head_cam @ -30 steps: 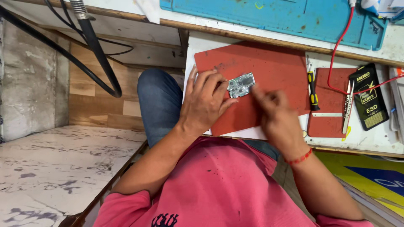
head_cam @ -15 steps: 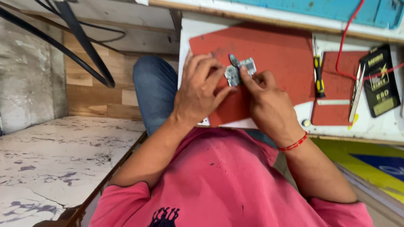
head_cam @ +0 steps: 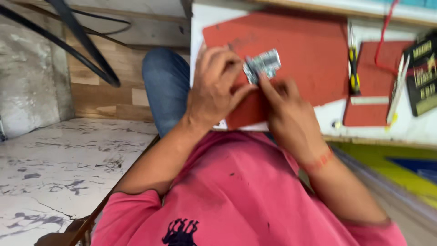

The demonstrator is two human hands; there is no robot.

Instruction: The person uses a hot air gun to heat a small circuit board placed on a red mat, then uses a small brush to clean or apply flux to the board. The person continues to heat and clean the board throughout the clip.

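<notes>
A small silvery circuit board point(head_cam: 262, 64) is held just above a large red work mat point(head_cam: 309, 50) on a white bench. My left hand point(head_cam: 216, 89) grips the board's left side with thumb and fingers. My right hand point(head_cam: 287, 114) touches the board's lower edge with its fingertips from the right; a red thread band circles that wrist. The frame is blurred, so the exact finger contact is unclear.
A yellow-handled screwdriver point(head_cam: 353, 73) lies right of the mat, beside a smaller red mat point(head_cam: 371, 98) and tweezers point(head_cam: 397, 91). A black box point(head_cam: 421, 82) sits at the right edge. Black cables point(head_cam: 82, 50) hang at upper left over a marble floor point(head_cam: 59, 168).
The view has shifted and blurred. My right hand moved from beside the board onto it, and both hands now hold it closer to the mat's near edge.
</notes>
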